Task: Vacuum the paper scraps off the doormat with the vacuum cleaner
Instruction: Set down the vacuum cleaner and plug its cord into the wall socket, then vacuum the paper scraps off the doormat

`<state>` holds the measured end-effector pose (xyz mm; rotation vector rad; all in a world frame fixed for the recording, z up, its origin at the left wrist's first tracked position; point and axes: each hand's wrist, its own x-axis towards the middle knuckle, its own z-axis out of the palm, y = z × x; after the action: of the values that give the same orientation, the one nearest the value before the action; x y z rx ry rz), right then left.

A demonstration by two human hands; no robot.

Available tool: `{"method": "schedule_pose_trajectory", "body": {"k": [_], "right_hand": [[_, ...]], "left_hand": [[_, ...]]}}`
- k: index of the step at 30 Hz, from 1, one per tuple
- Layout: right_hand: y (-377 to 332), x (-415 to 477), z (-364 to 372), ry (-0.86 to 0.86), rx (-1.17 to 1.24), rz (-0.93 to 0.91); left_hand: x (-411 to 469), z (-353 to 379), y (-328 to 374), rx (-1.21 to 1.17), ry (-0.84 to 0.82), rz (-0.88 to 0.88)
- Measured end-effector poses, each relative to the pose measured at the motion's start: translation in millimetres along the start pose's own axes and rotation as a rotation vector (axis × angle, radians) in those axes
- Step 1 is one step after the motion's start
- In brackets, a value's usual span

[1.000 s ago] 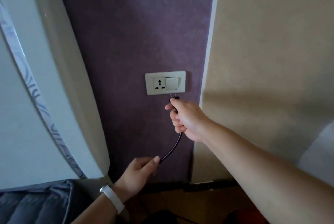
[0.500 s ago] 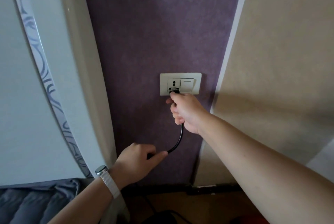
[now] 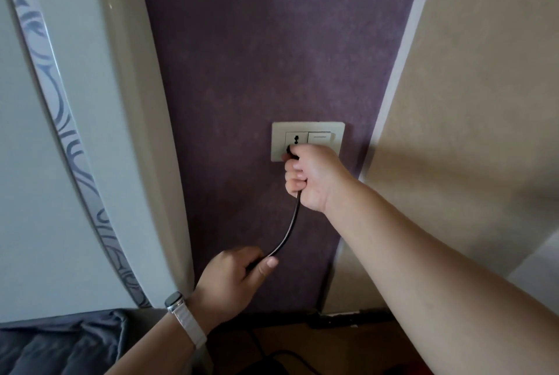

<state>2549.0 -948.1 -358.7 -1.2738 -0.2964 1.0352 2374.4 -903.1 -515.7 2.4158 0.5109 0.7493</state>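
Note:
A cream wall socket plate [image 3: 326,129] with a socket on its left and a switch on its right sits on the purple wall. My right hand [image 3: 314,178] is shut on the black plug [image 3: 291,153], which is pressed against the socket's lower holes. The black power cord [image 3: 291,227] curves down from that fist to my left hand [image 3: 233,280], which pinches it lower down. The wrist of that hand wears a white watch. The vacuum cleaner, doormat and paper scraps are out of view.
A glossy white cabinet [image 3: 75,162] with a grey swirl stripe stands close on the left. A beige wall panel [image 3: 469,102] fills the right. Dark grey bedding [image 3: 60,344] lies at the bottom left. More black cord [image 3: 272,358] trails on the brown floor below.
My right hand has carried the plug up from below the plate onto the socket. My left hand has followed upward along the cord. The view has moved closer to the wall.

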Motion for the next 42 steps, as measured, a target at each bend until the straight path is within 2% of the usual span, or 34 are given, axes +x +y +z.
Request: {"method": "schedule_pose_trajectory", "body": {"k": [6,9,15,17,19,23,28,34,42], "right_hand": [[5.9,0.6,-1.8,-0.003,-0.028,-0.071],[7.4,-1.4,-9.7,-0.028,-0.149,-0.098],[28.2,-14.0,-60.4,0.0,-0.621,-0.333],[40.2,-23.8,-89.9,0.051,-0.857,-0.475],[53.2,-37.0,-123.1,0.046,-1.101,-0.533],[81.1,-65.2,-189.9,0.054,-1.495,-0.461],[106.4,-115.9,-261.8,0.136,-1.668,-0.257],[143.0,-209.2,-337.3,0.421,-1.629,-0.006],[197.6,-345.2,-415.6,0.777,-1.572,0.34]], "left_hand": [[-0.8,6.9,5.5,-0.032,0.019,-0.01],[-0.4,9.8,17.1,-0.098,0.088,0.003],[-1.9,10.2,41.0,-0.026,0.144,0.184],[-4.7,13.6,49.8,0.005,0.04,0.262],[-8.8,25.0,60.8,0.043,-0.117,0.301],[-9.4,71.9,71.5,0.07,-0.39,0.333],[4.8,146.1,89.8,0.192,-0.668,0.349],[8.9,239.6,139.9,0.179,-0.905,0.608],[-33.2,313.3,234.7,0.12,-0.966,0.899]]}}
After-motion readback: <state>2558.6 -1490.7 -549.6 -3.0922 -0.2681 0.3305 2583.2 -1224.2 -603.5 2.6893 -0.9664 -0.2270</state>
